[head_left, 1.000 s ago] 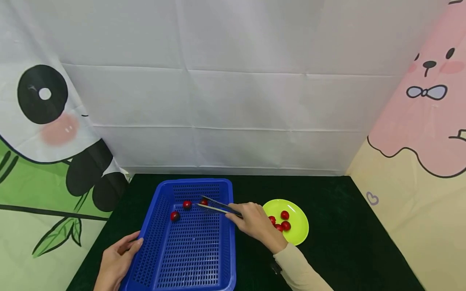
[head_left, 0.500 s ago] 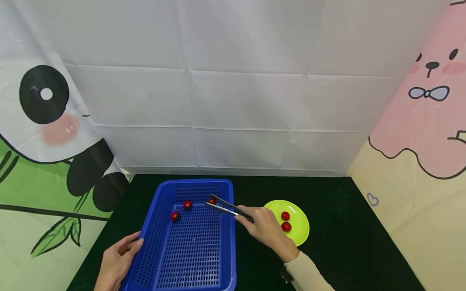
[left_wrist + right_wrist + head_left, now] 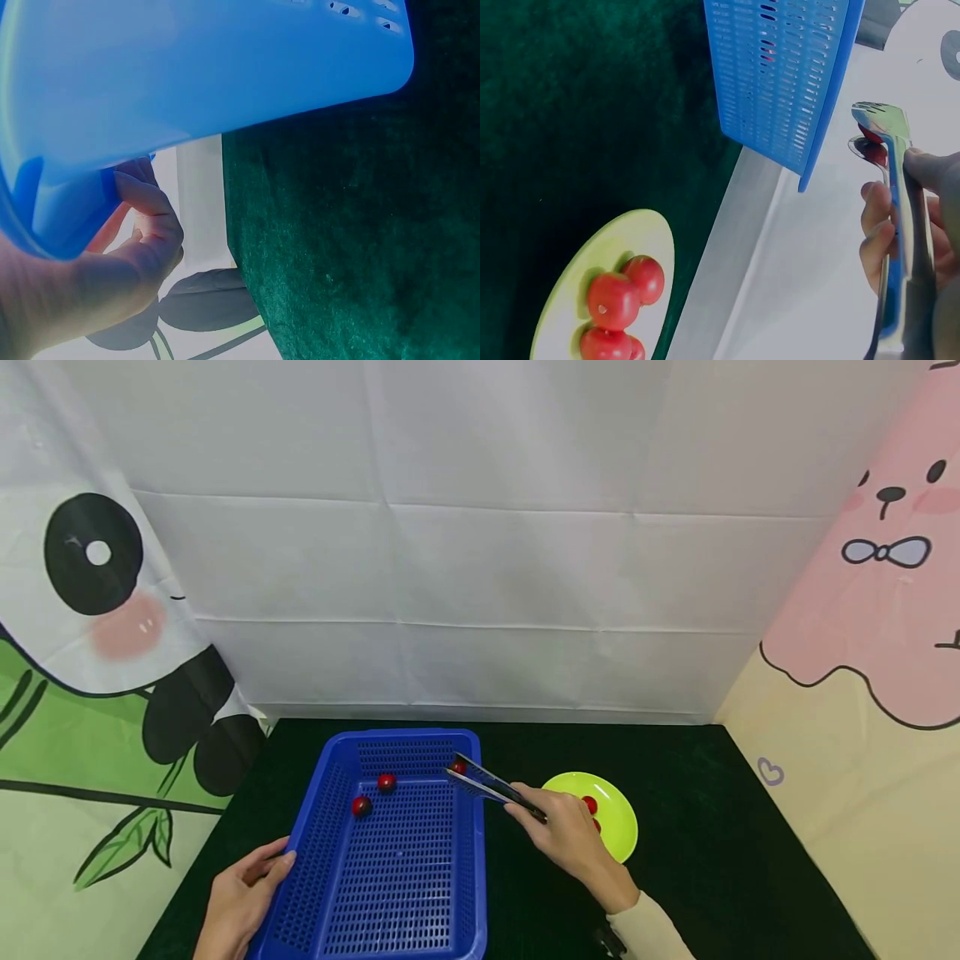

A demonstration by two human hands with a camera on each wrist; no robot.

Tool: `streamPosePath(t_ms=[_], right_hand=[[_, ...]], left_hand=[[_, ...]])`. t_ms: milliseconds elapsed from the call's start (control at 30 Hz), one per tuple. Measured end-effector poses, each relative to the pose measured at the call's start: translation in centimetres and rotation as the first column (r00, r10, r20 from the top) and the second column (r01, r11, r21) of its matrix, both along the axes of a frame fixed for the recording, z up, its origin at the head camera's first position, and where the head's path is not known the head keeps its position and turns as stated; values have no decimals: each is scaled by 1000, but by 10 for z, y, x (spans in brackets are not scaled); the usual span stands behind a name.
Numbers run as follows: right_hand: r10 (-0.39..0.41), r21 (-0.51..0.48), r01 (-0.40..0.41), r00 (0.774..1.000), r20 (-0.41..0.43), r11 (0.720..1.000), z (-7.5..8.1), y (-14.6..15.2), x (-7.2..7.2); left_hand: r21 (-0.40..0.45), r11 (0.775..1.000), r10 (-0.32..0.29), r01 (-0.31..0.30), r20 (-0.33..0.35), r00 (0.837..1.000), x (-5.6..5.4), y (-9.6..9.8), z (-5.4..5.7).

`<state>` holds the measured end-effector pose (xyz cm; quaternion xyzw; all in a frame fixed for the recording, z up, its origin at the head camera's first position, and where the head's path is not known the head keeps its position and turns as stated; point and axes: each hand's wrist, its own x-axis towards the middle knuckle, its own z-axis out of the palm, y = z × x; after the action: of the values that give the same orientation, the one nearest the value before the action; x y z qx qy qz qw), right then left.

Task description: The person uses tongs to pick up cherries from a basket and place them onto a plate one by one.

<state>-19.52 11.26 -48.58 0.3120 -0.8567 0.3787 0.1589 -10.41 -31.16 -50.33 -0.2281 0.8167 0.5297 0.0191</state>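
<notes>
My left hand [image 3: 240, 897] holds the left rim of a blue perforated plastic basket [image 3: 482, 877]; the left wrist view shows the fingers [image 3: 154, 202] bent at its edge. In my right hand [image 3: 558, 835] is a pair of metal serving tongs [image 3: 915, 247], with one fork-shaped end and one spoon-shaped end. Between those ends sits a cherry tomato [image 3: 458, 767], over the basket's right side near the back corner. Two more cherry tomatoes lie inside the basket, a back one [image 3: 386, 783] and a front one [image 3: 362, 807].
A yellow-green plate [image 3: 618, 831] stands right of the basket, partly behind my right hand, with several cherry tomatoes [image 3: 613, 301] on it. Dark green cloth [image 3: 712, 860] covers the table. A white curtain [image 3: 487, 568] hangs at the back, with cartoon-printed cloths at both sides.
My right hand has moved right, carrying the tongs and the gripped tomato from the basket's back middle to its right rim. It hides more of the plate. The left hand stays put.
</notes>
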Motion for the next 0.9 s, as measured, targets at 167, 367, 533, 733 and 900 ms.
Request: streamPosePath(t_ms=[167,367,533,733,900], right_hand=[[-25,-35,23,999,-46,999,-3,8,1],[-54,-67,51,998,-43,996,-5,18,3],[-96,-68,91,993,-68,994,-10,26,6],[-117,-94,116,993,-3,989,-12,40,10],[-166,-86,170,985,49,982,-12,52,14]], left_hand=[[7,1000,6,-6,7,1000,0,0,0],[-1,1000,5,-5,3,1000,0,0,0],[-1,1000,9,-9,3,1000,0,1,0],[-8,1000,13,-13,2,1000,0,2,0],[-7,1000,14,-14,2,1000,0,1,-1]])
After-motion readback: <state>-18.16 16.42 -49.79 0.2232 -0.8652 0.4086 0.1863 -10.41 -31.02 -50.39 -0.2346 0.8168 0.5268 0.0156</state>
